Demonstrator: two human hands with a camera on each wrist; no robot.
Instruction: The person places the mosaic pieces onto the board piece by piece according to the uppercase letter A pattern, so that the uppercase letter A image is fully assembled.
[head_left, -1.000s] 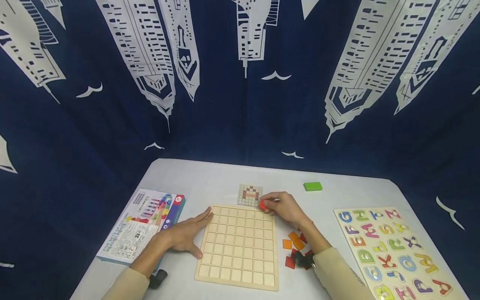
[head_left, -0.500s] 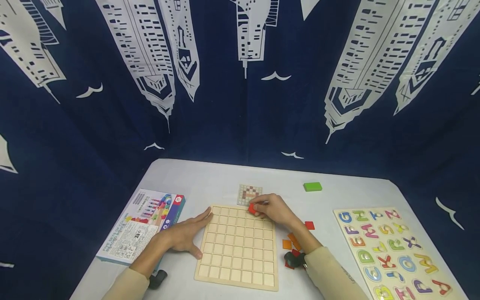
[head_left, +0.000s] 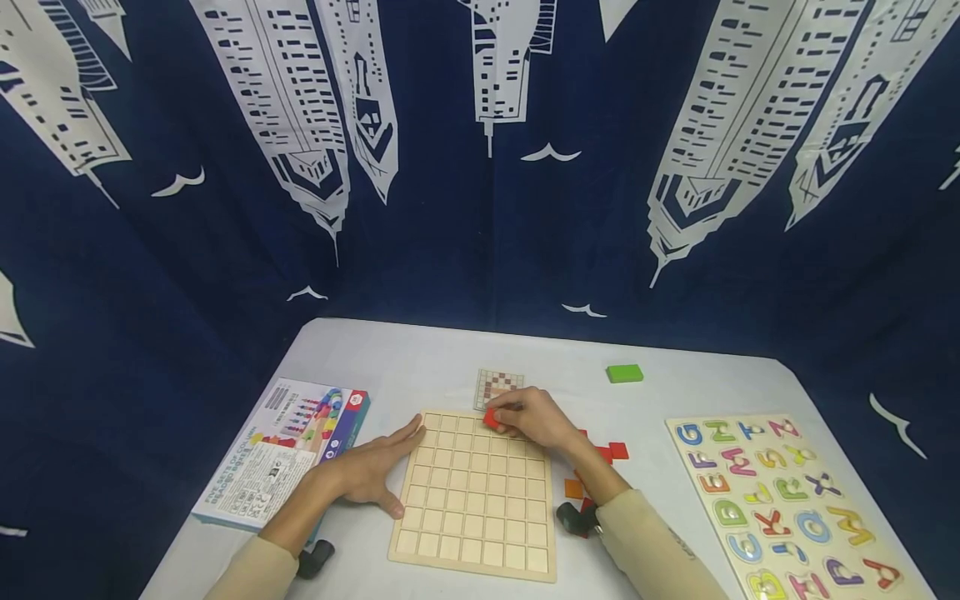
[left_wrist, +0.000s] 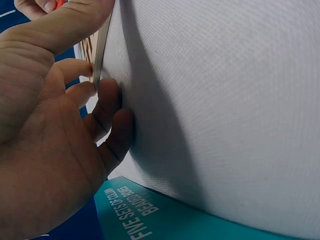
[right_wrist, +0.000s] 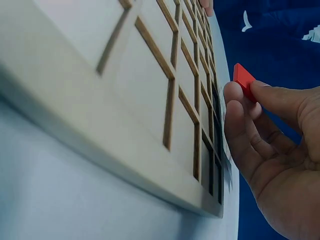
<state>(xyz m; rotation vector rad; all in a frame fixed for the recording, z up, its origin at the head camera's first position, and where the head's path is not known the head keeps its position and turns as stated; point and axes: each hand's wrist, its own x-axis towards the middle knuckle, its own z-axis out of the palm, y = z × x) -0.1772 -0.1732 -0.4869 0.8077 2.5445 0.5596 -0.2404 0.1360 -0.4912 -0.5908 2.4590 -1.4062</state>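
Note:
A wooden grid board (head_left: 476,500) with its squares bare lies in the middle of the white table. The left hand (head_left: 370,468) rests along the board's left edge, fingers spread; in the left wrist view the left hand (left_wrist: 55,115) has its fingertips at that edge. Between thumb and fingertips the right hand (head_left: 536,421) pinches a red square tile (head_left: 492,418) over the board's top edge. The right wrist view shows the right hand (right_wrist: 280,150) holding the red tile (right_wrist: 245,81) above the board's surface (right_wrist: 145,75). Behind the board lies a small pattern card (head_left: 497,383), partly covered by the right hand.
Red and orange tiles (head_left: 573,489) lie right of the board, partly hidden by the right arm. A green block (head_left: 625,373) sits at the back. An alphabet board (head_left: 795,500) is at the right, a printed box (head_left: 281,450) at the left.
The right hand has moved left along the board's top edge with the red tile in its fingers. More red tiles show beside the right forearm. The left hand has stayed in place.

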